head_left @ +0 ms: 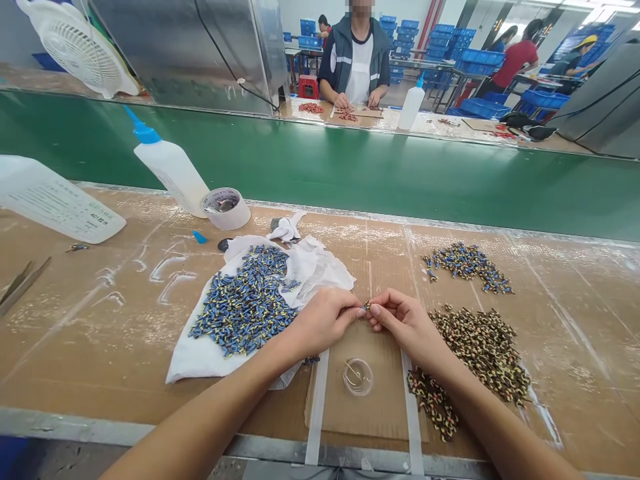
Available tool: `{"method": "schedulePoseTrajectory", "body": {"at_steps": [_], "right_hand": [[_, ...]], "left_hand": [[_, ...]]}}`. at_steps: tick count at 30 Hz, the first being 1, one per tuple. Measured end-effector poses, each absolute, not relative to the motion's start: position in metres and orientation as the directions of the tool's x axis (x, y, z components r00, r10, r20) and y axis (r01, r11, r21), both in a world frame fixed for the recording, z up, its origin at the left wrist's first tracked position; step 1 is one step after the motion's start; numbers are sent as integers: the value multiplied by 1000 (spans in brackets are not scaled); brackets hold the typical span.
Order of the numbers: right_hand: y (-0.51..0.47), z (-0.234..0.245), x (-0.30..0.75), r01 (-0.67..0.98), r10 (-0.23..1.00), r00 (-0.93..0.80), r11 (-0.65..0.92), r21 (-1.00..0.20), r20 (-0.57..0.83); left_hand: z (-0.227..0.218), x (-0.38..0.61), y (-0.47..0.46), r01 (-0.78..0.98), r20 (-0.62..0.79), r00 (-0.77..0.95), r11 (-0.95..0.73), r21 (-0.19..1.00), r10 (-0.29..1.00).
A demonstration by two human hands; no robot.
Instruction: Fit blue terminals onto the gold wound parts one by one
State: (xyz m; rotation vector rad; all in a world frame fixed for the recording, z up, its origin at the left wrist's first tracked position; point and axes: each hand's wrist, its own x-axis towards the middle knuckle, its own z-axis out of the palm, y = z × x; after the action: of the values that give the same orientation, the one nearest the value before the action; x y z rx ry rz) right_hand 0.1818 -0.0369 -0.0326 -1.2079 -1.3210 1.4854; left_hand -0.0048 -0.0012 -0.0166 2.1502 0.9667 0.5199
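Observation:
My left hand point(325, 321) and my right hand point(406, 321) meet fingertip to fingertip over a cardboard pad point(367, 420). Both are pinched on one tiny blue, dark and yellow piece point(367, 307), mostly covered by the fingers. Left of them, a heap of small blue-and-yellow pieces point(245, 303) lies on a white plastic bag point(186, 363). By my right forearm spreads a heap of small dark-and-yellow curved pieces point(480, 353). Farther back sits a smaller pile of blue, dark and yellow pieces point(465, 261). A clear cup point(358, 379) with a thin stick stands below my hands.
A blue-capped bottle point(173, 173), a tape roll point(227, 210), a big white bottle point(55, 200) and tweezers point(23, 287) are to the left. Beyond runs a green belt point(320, 167). Across it a person point(356, 63) handles small red pieces point(346, 115).

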Motion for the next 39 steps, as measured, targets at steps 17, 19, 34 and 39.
{"method": "schedulePoseTrajectory", "body": {"at_steps": [17, 19, 34, 39], "right_hand": [[-43, -42, 183, 163, 961, -257, -62, -985, -103], [-44, -43, 182, 184, 962, -258, -45, -982, -92], [-41, -39, 180, 90, 953, -284, -80, -993, -103], [-37, -30, 182, 47, 952, -288, -91, -995, -101]], "left_hand": [[-23, 2, -5, 538, 84, 644, -528, 657, 761], [-24, 3, -6, 555, 77, 632, -519, 651, 771], [-21, 0, -2, 443, 91, 656, -480, 757, 750], [-13, -2, -1, 437, 61, 655, -444, 782, 753]]}}
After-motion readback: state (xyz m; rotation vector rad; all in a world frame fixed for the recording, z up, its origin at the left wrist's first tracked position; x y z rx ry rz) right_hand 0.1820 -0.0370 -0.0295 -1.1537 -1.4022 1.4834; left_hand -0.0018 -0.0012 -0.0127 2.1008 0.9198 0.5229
